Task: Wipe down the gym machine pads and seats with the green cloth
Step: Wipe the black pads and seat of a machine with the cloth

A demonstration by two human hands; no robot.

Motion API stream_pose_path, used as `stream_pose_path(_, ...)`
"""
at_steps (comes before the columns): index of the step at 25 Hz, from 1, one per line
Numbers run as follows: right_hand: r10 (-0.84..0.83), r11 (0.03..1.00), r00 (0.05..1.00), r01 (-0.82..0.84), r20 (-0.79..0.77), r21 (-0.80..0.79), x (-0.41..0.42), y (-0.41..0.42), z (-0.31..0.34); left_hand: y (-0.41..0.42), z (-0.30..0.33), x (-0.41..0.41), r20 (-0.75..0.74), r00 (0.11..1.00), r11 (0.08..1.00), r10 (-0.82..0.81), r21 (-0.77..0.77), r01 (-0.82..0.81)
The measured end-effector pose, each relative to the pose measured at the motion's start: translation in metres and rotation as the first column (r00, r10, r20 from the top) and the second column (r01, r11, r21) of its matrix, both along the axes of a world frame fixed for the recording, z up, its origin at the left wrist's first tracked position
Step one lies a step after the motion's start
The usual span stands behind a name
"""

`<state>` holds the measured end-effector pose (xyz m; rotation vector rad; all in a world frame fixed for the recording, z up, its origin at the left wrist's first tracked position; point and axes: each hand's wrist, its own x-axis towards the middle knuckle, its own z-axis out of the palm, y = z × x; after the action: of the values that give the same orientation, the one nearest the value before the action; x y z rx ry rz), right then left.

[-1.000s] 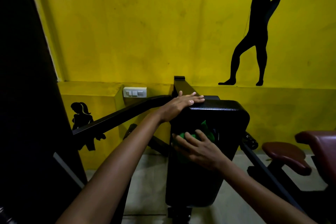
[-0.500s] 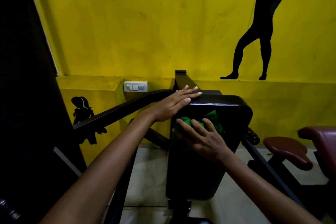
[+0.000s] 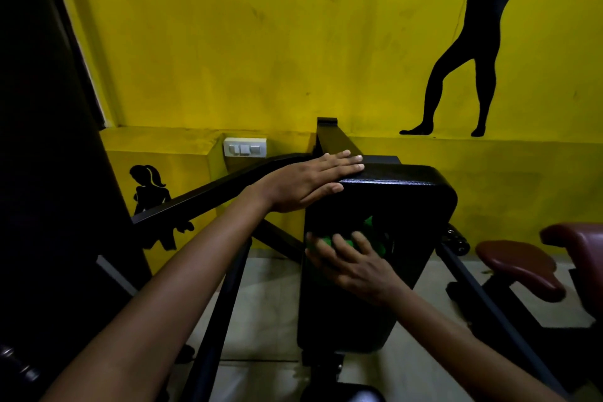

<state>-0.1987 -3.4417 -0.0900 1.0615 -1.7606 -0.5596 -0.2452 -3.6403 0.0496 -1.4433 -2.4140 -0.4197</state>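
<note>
Midway through the black back pad (image 3: pixel 368 297), right hand (image 3: pixel 354 266) pressing the green cloth (image 3: pixel 375 238) flat under spread fingers on its upper face, left hand (image 3: pixel 310 183) flat-fingered bracing the top edge, maroon seats (image 3: pixel 518 268) seemingly untouched.

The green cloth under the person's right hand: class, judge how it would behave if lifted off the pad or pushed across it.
The green cloth looks bunched and creased under the right hand, so it would probably hang floppy if lifted. It is small and thin-looking, so likely light. Pressed flat against the upright black pad, it should slide when pushed, and probably drop if released.
</note>
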Motion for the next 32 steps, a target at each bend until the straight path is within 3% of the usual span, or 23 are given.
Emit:
stream_pose_path(3, -0.005, 0.986, 1.0, 0.002, 0.02, 0.166, 0.003, -0.006, -0.012, 0.0, 0.001, 0.0, -0.016, 1.0, 1.0, 0.0, -0.008, 0.0)
stream_pose_path(6, 0.018, 1.0, 1.0, -0.018, -0.003, -0.001, -0.001, -0.01, 0.017, 0.0, -0.002, -0.001, -0.041, 0.999, 1.0, -0.007, -0.007, 0.007)
stream_pose_path(8, 0.025, 1.0, 1.0, -0.025, -0.007, -0.006, -0.003, -0.006, 0.014, 0.001, -0.004, -0.001, -0.062, 0.998, 1.0, -0.005, -0.004, 0.004)
stream_pose_path(12, 0.004, 0.934, 0.992, -0.05, 0.129, 0.355, 0.003, 0.007, -0.02, 0.002, -0.01, 0.006, -0.24, 0.971, 0.998, 0.003, -0.061, -0.019)
stream_pose_path(15, 0.022, 0.975, 0.99, -0.052, 0.141, 0.214, -0.002, 0.021, 0.002, 0.005, -0.022, 0.007, -0.429, 0.903, 0.996, -0.018, -0.09, -0.023)
stream_pose_path(18, 0.017, 1.0, 1.0, -0.017, -0.008, 0.009, -0.007, 0.046, 0.007, 0.01, -0.029, 0.009, -0.511, 0.86, 0.998, 0.01, -0.044, -0.038)
stream_pose_path(23, 0.033, 0.961, 0.995, -0.058, 0.097, 0.271, 0.001, 0.065, -0.001, 0.014, -0.039, 0.008, -0.603, 0.795, 0.996, 0.067, -0.009, -0.09)
stream_pose_path(25, 0.043, 0.972, 0.995, -0.063, 0.088, 0.229, 0.0, 0.068, 0.015, 0.019, -0.041, 0.008, -0.675, 0.731, 0.99, 0.1, -0.004, -0.139)
stream_pose_path(28, 0.007, 1.0, 1.0, -0.007, 0.02, 0.023, -0.006, 0.075, 0.002, 0.028, -0.042, 0.012, -0.722, 0.678, 0.984, 0.14, 0.024, -0.178)
stream_pose_path(32, -0.038, 0.947, 0.993, 0.0, 0.113, 0.321, -0.007, 0.085, -0.031, 0.029, -0.045, 0.013, -0.749, 0.648, 0.98, 0.141, 0.012, -0.199)
